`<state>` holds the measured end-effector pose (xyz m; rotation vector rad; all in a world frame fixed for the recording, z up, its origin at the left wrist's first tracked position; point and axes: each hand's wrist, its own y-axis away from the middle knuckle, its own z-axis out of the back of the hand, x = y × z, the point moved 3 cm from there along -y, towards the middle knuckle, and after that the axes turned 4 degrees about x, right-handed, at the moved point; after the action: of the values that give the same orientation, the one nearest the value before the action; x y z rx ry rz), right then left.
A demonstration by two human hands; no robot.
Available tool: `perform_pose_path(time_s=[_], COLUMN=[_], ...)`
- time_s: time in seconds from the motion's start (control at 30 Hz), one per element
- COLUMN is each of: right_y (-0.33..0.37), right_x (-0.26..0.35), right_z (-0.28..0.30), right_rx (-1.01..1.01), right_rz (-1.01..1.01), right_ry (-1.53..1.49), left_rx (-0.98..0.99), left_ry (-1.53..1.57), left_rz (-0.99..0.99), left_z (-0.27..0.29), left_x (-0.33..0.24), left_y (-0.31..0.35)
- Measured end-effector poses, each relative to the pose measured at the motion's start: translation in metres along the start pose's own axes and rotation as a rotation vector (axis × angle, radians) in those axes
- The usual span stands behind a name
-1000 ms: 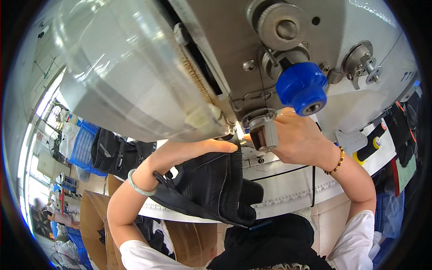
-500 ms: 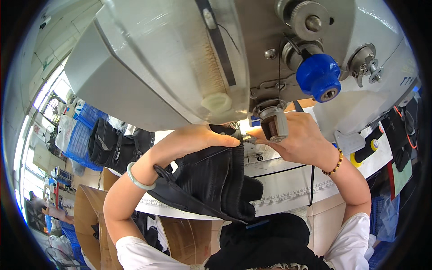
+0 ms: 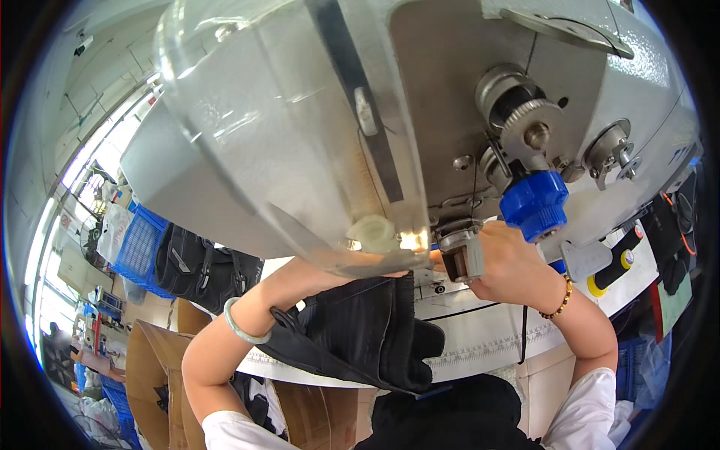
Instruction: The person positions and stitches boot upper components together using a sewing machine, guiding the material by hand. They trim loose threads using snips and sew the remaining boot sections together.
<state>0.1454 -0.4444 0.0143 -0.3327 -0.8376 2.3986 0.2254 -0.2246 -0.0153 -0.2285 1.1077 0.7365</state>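
A black padded fabric piece (image 3: 352, 326) with a ribbed edge lies under the head of a sewing machine (image 3: 285, 150). My left hand (image 3: 322, 271) is at its far edge, thumb along the top, gripping it. The clear cover of the machine hides most of the fingers. Right of the needle area, my right hand (image 3: 514, 264) is closed with its fingers curled. A metal part with a brown middle (image 3: 461, 255) blocks the fingertips, so what they pinch cannot be made out. Above that hand sits a blue tension knob (image 3: 534, 202).
Another black padded item with straps (image 3: 199, 262) lies to the left, by a blue crate (image 3: 139, 244). An open cardboard box (image 3: 154, 375) stands below it. A yellow-and-black thread spool (image 3: 611, 274) is on the right. A ruler strip (image 3: 480, 349) runs along the table's front edge.
The view has shifted, so the machine head fills more of the picture and hides more of my left hand. Both hands remain by the needle area; the fabric piece has hardly moved.
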Motion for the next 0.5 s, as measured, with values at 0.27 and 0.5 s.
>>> perform_pose_path(time_s=[0.27, 0.5], right_y=[-0.002, 0.000], right_x=[0.000, 0.005], right_z=[0.002, -0.003], right_rx=[-0.064, -0.102], right_rz=[-0.039, -0.117], right_ry=[-0.028, -0.041], left_rx=[0.025, -0.029], left_ry=[0.082, 0.259], left_rz=[0.154, 0.136], left_z=[0.012, 0.026], left_x=[-0.015, 0.009], left_y=[0.040, 0.024])
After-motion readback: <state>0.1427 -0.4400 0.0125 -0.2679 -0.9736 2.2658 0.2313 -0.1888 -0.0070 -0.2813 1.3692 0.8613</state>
